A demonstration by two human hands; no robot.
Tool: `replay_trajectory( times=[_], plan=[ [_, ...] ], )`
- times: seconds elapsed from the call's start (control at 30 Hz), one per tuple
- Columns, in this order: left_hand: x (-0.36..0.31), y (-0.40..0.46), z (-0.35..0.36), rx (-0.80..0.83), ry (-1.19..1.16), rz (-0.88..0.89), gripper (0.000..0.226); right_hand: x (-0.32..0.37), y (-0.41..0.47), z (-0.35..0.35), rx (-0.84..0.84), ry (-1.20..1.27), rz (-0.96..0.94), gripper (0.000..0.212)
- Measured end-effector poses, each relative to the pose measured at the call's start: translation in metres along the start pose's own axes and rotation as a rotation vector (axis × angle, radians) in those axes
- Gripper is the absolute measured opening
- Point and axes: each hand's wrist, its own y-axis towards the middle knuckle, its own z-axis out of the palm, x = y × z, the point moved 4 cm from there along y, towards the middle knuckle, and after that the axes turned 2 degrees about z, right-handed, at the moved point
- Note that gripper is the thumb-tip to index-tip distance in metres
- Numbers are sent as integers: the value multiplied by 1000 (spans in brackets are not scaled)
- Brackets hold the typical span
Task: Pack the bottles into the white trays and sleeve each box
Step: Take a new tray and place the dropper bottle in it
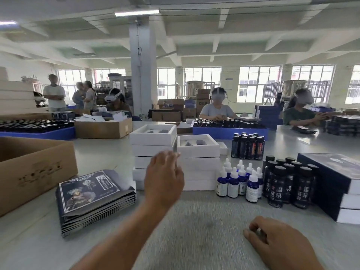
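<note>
Your left hand (164, 179) reaches, fingers loosely apart, toward stacked white trays (153, 152) | right hand (276, 238) rests loosely curled, empty | risk: nudging the stack could topple it onto nearby dropper bottles (240, 182).

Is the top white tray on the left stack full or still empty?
Empty. The top white tray shows bare grey cut-outs and no bottles; the left hand reaches toward the stack.
</note>
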Motion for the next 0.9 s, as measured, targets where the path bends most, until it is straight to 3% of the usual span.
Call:
replay_trajectory(
  times=[0.1,0.2,0.27,0.37,0.57,0.73,0.8,0.9],
  plan=[
    [20,54,-26,-55,284,55,55,-1,-1,1,23,-5,22,27],
    [45,89,-32,153,533,-12,74,0,0,1,9,-4,24,26],
    [53,99,-30,243,594,-48,72,-2,0,3,3,6,22,27],
    [55,100,-30,213,638,29,53,-4,-1,5,-6,18,10,28],
    [30,77,-49,201,468,183,44,-6,-4,6,-61,36,-11,29],
    [-22,-25,-80,159,327,398,38,-9,-2,10,-73,45,-26,34],
    [-44,-77,-82,221,184,535,31,-10,-1,11,-81,44,-13,34],
    [-66,-124,-72,462,45,663,53,-11,-1,10,-90,38,11,33]
  ],
)
